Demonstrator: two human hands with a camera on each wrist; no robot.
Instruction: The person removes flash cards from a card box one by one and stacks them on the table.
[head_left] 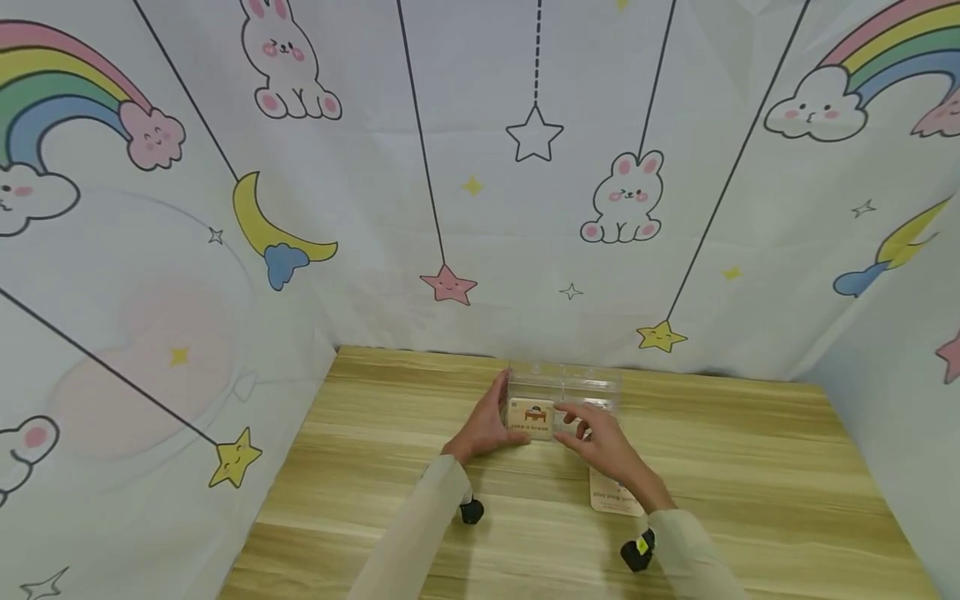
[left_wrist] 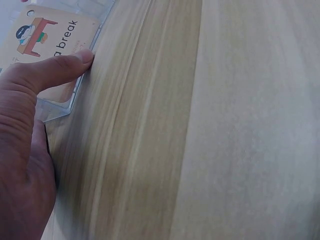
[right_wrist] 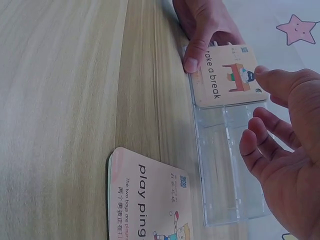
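A clear plastic box with dividers lies on the wooden table against the back wall. At its left end is a card printed "take a break" with a figure at a red desk. My left hand grips that end of the box, its thumb along the front edge by the card and its fingers around the left side. My right hand hovers over the box's right part, fingers loosely bent. One of its fingertips is right at the card's upper corner.
A thick stack of cards, its top one printed "play ping", lies on the table in front of the box, partly under my right forearm. White cloth walls with cartoon rabbits and stars enclose the table behind and on both sides.
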